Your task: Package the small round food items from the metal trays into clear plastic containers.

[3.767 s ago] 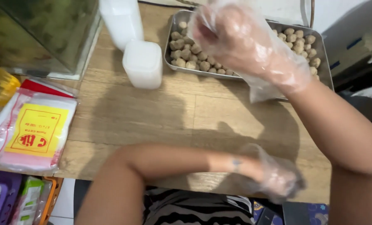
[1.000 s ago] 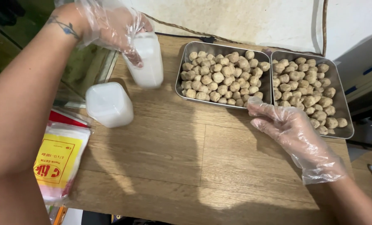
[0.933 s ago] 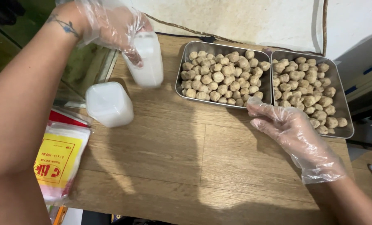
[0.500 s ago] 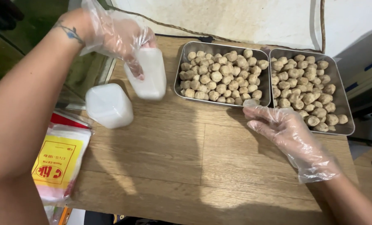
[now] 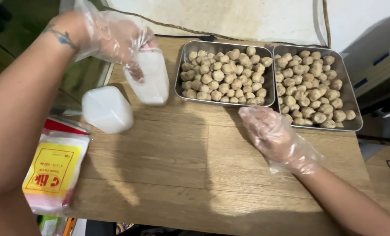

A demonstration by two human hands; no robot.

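Two shallow metal trays sit side by side at the far edge of the wooden table [image 5: 195, 170], touching along one long rim. The left tray [image 5: 180, 74] is heaped with small round beige balls [image 5: 223, 76], packed close in more than one layer; the right tray [image 5: 351, 111] holds the same kind of balls [image 5: 311, 85], just as full.

Left of the left tray, the left hand [image 5: 116, 39], in a loose clear plastic glove, has its grip closed around the top of a translucent white plastic container [image 5: 149, 81]. The container is tall with rounded corners, tilted, its lower end near the table; I cannot tell whether it touches. What is inside cannot be made out through the cloudy wall. Further left of it, a second white container [image 5: 106, 109] of the same kind lies apart on the table.

The right hand [image 5: 276, 135], also gloved, rests just in front of the trays where they meet, fingers relaxed, its grip open and holding nothing.

Left of the second container, at the table's edge, lies a flat plastic packet [image 5: 57, 172] with a yellow and red label.
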